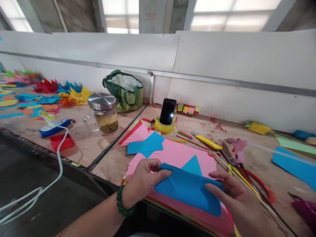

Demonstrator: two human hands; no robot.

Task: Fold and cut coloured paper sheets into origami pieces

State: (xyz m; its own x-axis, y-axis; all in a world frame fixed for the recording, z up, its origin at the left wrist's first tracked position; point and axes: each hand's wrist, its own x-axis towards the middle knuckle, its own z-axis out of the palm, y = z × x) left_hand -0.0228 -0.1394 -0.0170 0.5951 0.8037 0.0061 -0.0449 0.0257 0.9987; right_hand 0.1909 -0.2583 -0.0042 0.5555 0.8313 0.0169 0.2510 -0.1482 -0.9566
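A sheet of blue paper (190, 189) stretches between my two hands, curved along its upper edge. My left hand (145, 177), with a green bead bracelet at the wrist, pinches its upper left corner between thumb and fingers. At the right end, my right hand (232, 194) grips the paper, thumb in front and fingers behind. Under it lies a stack of pink paper (177, 151) at the table edge. A blue pointed piece (195, 166) shows just behind the held sheet, and folded blue paper (145, 144) rests on the stack's far left.
A phone (168, 112) stands in a yellow tape roll (165, 126). Right of the stack lie a yellow cutter (208, 142), red-handled pliers (261, 184) and a pink glue gun (239, 149). Leftward are a lidded glass mug (106, 118), a green bag (129, 95) and a power strip (54, 127).
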